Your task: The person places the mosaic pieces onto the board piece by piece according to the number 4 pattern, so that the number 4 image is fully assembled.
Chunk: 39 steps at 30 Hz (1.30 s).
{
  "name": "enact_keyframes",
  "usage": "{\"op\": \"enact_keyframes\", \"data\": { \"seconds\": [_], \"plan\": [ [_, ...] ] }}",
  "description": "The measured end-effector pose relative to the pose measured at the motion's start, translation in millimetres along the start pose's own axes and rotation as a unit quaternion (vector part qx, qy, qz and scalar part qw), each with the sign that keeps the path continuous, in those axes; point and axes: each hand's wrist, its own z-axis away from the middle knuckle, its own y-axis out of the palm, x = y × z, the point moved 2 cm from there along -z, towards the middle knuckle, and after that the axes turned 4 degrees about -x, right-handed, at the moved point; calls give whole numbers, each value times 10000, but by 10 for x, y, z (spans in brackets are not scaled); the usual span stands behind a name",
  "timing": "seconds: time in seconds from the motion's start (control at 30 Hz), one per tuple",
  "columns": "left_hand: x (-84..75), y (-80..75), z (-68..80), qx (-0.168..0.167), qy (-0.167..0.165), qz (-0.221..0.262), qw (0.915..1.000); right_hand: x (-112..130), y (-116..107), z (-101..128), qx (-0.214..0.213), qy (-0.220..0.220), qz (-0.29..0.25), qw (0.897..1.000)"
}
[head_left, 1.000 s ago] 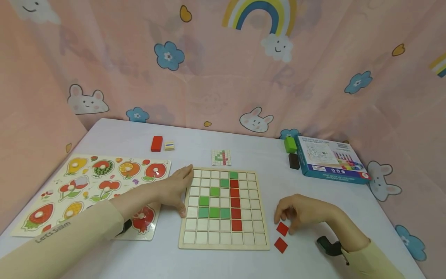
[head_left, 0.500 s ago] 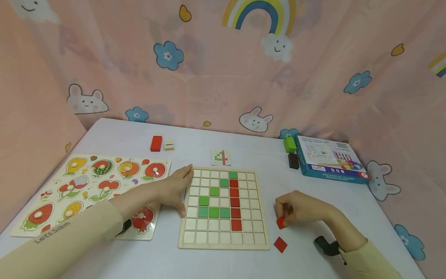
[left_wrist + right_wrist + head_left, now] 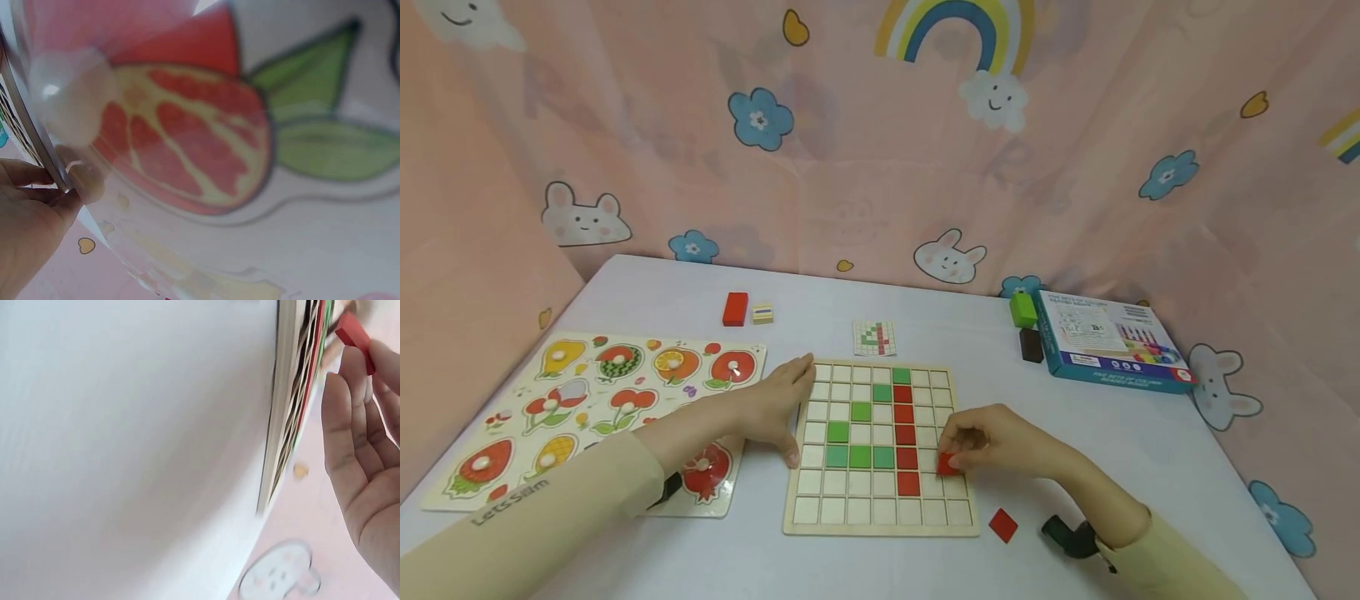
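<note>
Red tile (image 3: 947, 465) in right hand (image 3: 992, 442) over board (image 3: 880, 525)

Grid board (image 3: 880, 525): pale unfinished wood, matt. Red tile (image 3: 947, 464): painted wood, smooth satin finish. Fruit puzzle (image 3: 587, 400): printed wood, slightly glossy. Box (image 3: 1108, 342): printed cardboard. Backdrop (image 3: 1075, 167): soft printed cloth.

Grid board (image 3: 880, 517) mid-table, fruit puzzle (image 3: 587, 392) left, box (image 3: 1108, 342) far right (pattern card (image 3: 875, 338) behind board)
</note>
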Motion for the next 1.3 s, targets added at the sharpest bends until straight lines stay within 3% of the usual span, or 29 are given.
{"op": "enact_keyframes", "data": {
  "seconds": [0.37, 0.9, 1.1, 1.3],
  "plan": [
    [-5, -1, -4, 30, 13, -19, 10000, 264, 325, -102, 451, -323, -143, 9984],
    [-12, -8, -12, -17, 59, -69, 10000, 364, 484, -107, 198, -142, 635, 9977],
    [-9, -6, -9, -20, 60, -33, 10000, 366, 400, -90, 171, -176, 830, 9962],
    [-5, 1, 5, 19, 10, 42, 10000, 262, 78, 29, 68, -153, 655, 9977]
  ]
}}
